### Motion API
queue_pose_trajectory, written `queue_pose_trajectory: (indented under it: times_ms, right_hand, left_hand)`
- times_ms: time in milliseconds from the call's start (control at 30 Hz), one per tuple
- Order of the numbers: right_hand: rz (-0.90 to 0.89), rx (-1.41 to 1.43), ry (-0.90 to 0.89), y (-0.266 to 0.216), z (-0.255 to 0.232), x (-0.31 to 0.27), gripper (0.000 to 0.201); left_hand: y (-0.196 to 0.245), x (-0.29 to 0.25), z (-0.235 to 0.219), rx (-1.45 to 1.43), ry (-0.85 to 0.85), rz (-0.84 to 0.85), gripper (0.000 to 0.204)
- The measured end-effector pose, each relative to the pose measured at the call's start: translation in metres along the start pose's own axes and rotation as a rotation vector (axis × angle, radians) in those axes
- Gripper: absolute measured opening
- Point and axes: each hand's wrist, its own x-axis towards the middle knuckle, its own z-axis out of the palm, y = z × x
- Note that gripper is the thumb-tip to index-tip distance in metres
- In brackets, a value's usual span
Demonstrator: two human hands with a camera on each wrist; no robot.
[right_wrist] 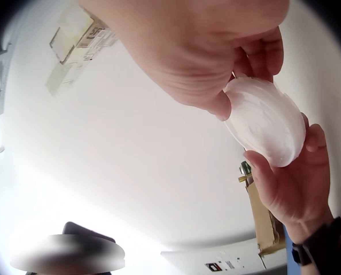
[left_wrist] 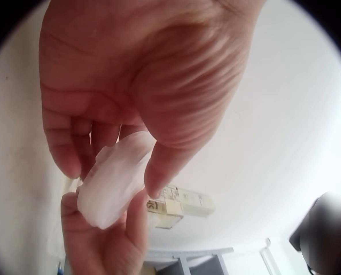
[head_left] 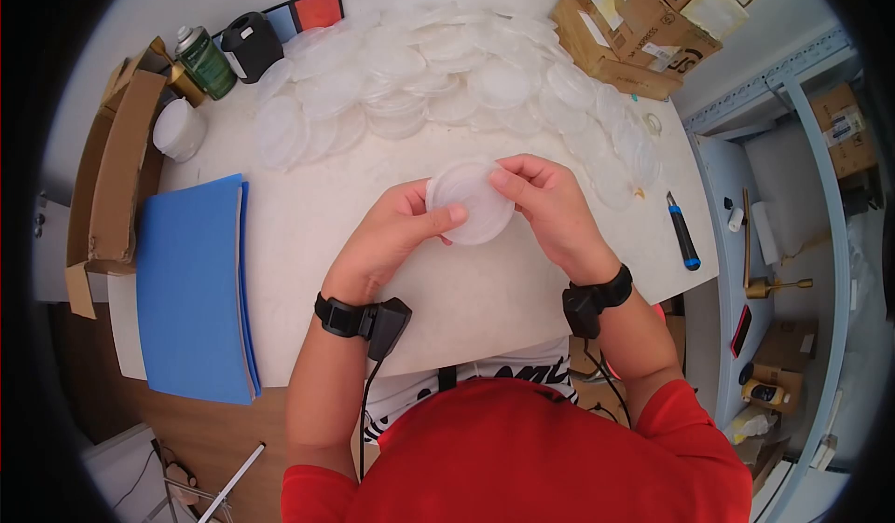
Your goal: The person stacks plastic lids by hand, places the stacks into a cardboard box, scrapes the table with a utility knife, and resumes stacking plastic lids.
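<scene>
Translucent plastic lid (head_left: 471,201) — round, held above the white table (head_left: 308,215) between both hands. Left hand (head_left: 392,234) pinches its left edge, thumb on top; right hand (head_left: 550,206) grips its right edge, fingers curled over the rim. Beyond, a heap of matching lids (head_left: 438,85) covers the far table — blue folder (head_left: 191,285) at left, utility knife (head_left: 682,234) at right.

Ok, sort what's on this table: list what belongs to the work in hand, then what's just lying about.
In hand:
- left hand
- right hand
- round translucent lid, pinched by both
- pile of matching lids

Lying about:
- blue folder
- utility knife
- green can
- black bottle
- cardboard boxes
</scene>
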Motion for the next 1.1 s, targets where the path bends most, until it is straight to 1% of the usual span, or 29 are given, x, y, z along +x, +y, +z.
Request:
queue_pose_trajectory:
  times_ms: [133,567,700,767,833,933,1100]
  right_hand:
    - [0.016,0.114,0.073,0.0017,-0.0007,-0.0001,0.026]
    - [0.015,0.111,0.085,0.0027,-0.0009,-0.0022,0.025]
    - [0.02,0.104,0.048,0.0025,-0.0015,-0.0022,0.029]
    - [0.021,0.096,0.028,0.0039,-0.0027,-0.0025,0.032]
    - [0.028,0.036,-0.015,0.0057,-0.0033,-0.0035,0.038]
    - [0.045,0.033,-0.032,0.0065,-0.0029,-0.0035,0.041]
    - [0.038,0.023,-0.037,0.0076,-0.0027,-0.0034,0.04]
  left_hand:
    - [0.0012,-0.0008,0.0019,0.021,-0.036,0.02,0.045]
    - [-0.0023,0.0021,0.0017,0.012,-0.042,0.009,0.04]
    - [-0.0031,0.0039,0.0008,0.0,-0.021,0.008,0.04]
    - [-0.0016,0.004,0.0016,-0.039,0.044,0.025,0.038]
    - [-0.0037,0.0053,-0.0001,-0.058,0.06,0.039,0.037]
    - [-0.0044,0.0062,-0.001,-0.083,0.08,0.051,0.037]
    - [-0.003,0.0062,-0.0005,-0.102,0.101,0.041,0.038]
